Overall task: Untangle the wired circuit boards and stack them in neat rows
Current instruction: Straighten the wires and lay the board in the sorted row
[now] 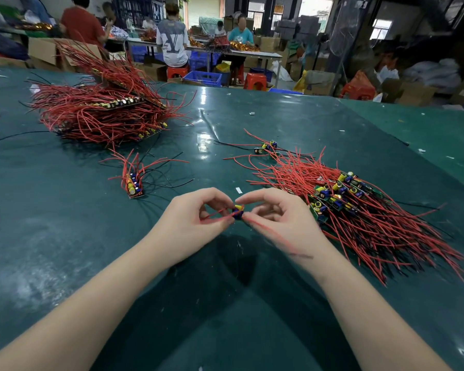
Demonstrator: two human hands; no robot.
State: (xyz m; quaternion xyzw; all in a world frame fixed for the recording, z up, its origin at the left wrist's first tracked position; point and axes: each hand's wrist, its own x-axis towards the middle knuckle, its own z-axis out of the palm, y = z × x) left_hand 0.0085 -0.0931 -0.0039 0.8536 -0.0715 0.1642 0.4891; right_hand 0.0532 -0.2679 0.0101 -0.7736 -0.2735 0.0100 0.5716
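Here, both hands meet just above the green bench (252, 116) near the centre of the view. The left hand (196, 219) and the right hand (276, 218) each pinch, between thumb and forefinger, a single small circuit board (238, 211) with a yellow and a blue part on it. Its red wires (268, 234) run out both ways: some pass under the left fingers, and one trails toward five o'clock across the right wrist, blurred, so its end is hard to make out.

At about two to three o'clock from the hands lies the tangled heap (359, 207) of boards and red and black wires, its nearest boards just beside the right hand. At one o'clock, apart from that heap's far edge, sits a small loose cluster (265, 148) of boards. At ten o'clock stands a short neat row (134, 186) of stacked boards, wires fanning upward. Farther off at eleven o'clock rises the big stacked pile (102, 111), rows of boards under a thick brush of red wire.

A white scrap (238, 190) lies on the bench at twelve o'clock, just beyond the fingertips. Beyond the bench, people (173, 38) sit on red stools (255, 81) at another table, with blue crates (204, 77) and cardboard boxes (42, 50) around.
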